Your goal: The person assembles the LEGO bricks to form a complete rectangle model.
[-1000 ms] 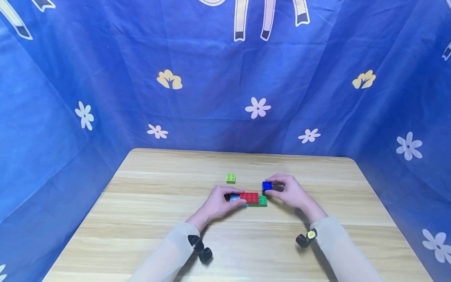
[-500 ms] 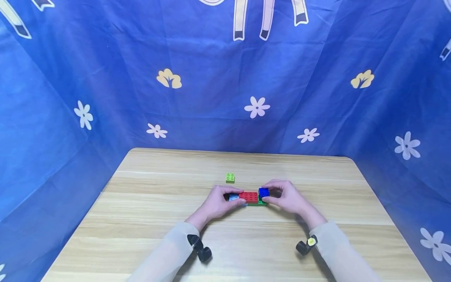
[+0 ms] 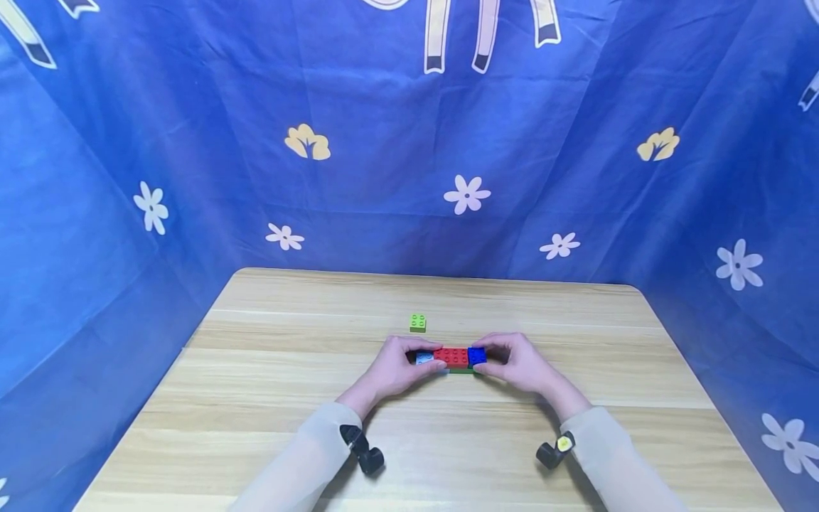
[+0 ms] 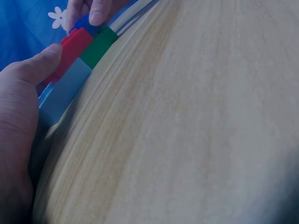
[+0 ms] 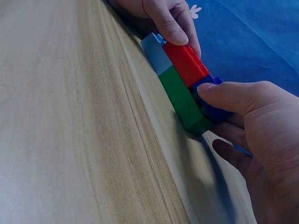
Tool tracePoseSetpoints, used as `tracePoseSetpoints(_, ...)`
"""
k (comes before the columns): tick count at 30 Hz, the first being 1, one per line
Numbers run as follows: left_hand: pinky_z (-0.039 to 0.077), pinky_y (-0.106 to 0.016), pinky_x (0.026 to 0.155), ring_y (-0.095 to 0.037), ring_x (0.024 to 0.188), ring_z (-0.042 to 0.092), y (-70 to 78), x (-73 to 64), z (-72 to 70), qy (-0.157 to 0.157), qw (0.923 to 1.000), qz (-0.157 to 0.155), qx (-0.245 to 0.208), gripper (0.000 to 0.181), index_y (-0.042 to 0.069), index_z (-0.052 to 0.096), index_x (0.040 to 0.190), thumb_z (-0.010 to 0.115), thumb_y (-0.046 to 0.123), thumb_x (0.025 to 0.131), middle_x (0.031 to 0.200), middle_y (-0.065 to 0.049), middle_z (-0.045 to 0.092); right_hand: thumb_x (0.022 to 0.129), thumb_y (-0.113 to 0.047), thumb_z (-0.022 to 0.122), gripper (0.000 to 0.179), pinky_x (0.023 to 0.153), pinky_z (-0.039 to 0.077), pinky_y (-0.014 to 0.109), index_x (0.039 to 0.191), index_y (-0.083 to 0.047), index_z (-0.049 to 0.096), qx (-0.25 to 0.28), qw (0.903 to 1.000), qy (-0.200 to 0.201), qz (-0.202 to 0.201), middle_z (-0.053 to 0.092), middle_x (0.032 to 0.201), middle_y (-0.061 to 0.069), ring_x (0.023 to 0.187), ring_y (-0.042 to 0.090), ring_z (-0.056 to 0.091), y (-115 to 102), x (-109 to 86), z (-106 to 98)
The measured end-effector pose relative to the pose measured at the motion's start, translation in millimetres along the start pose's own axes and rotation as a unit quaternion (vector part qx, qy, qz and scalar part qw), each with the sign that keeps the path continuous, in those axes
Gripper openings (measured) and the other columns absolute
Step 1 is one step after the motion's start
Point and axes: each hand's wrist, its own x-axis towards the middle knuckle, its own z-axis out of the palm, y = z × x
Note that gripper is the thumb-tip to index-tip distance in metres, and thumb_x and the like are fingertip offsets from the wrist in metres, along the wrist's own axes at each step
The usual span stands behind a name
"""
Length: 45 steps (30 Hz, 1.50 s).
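Closest to us are the two sleeves, each with a small black wrist camera, and just past them the brick stack sits on the wooden tabletop right between both hands. We see its long axis running left to right across the head view, studs pointing up: a green brick and a light blue brick on the bottom row, a red brick on top of them. The left hand pinches the left end, thumb on the near side and fingers curled over the far side. The right hand has a narrow grip on the blue brick, thumb in front and fingers behind, so the brick pokes out at its fingertips toward the red one. Compared with a second ago, the blue brick was held off to the far right of the stack; now it's down on the green brick, snug against the red. Further back, a lime green brick sits alone, well apart, and behind everything hangs the blue flowered cloth.
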Motion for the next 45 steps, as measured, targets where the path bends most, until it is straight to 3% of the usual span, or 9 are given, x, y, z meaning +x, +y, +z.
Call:
tracePoseSetpoints(19, 0.051, -0.039, 0.102, -0.014, 0.113, 0.068, -0.2, -0.6, -0.8, -0.004, 1.0, -0.002, 0.001, 0.042, 0.021, 0.081, 0.122, 0.089, 0.044, 0.087, 0.116, 0.007, 0.077, 0.092, -0.029, 0.087, 0.035, 0.096, 0.056, 0.037, 0.123, -0.014, 0.08, -0.024, 0.9995, -0.004, 0.022, 0.078, 0.112, -0.003, 0.105, 0.016, 0.072, -3.8, -0.4, 1.3)
tracePoseSetpoints(26, 0.052, -0.041, 0.102, -0.016, 0.114, 0.068, -0.7, -0.8, -0.9, -0.004, 1.0, 0.004, 0.002, 0.043, 0.02, 0.081, 0.123, 0.088, 0.044, 0.088, 0.117, 0.005, 0.077, 0.09, -0.031, 0.088, 0.033, 0.088, 0.057, 0.033, 0.118, -0.015, 0.082, -0.051, 0.9984, -0.01, 0.024, 0.079, 0.108, -0.006, 0.098, 0.013, 0.071, -3.2, 3.2, 0.1)
tracePoseSetpoints(32, 0.052, -0.041, 0.103, -0.017, 0.114, 0.068, -1.8, -0.9, -1.0, -0.003, 0.9999, 0.007, 0.008, 0.043, 0.021, 0.081, 0.123, 0.088, 0.045, 0.088, 0.118, 0.004, 0.077, 0.089, -0.029, 0.09, 0.031, 0.085, 0.057, 0.031, 0.115, -0.015, 0.083, -0.04, 0.9986, -0.011, 0.033, 0.079, 0.105, -0.007, 0.094, 0.014, 0.07, -3.7, 4.9, 0.2)
tracePoseSetpoints(45, 0.05, -0.039, 0.106, -0.016, 0.116, 0.068, -0.8, -2.4, 0.2, 0.003, 1.0, 0.001, 0.004, 0.043, 0.022, 0.081, 0.122, 0.089, 0.044, 0.086, 0.119, 0.004, 0.077, 0.088, -0.029, 0.09, 0.032, 0.093, 0.055, 0.037, 0.117, -0.018, 0.083, -0.024, 0.998, -0.001, 0.058, 0.079, 0.11, -0.004, 0.103, 0.017, 0.07, 0.4, 2.6, 3.7)
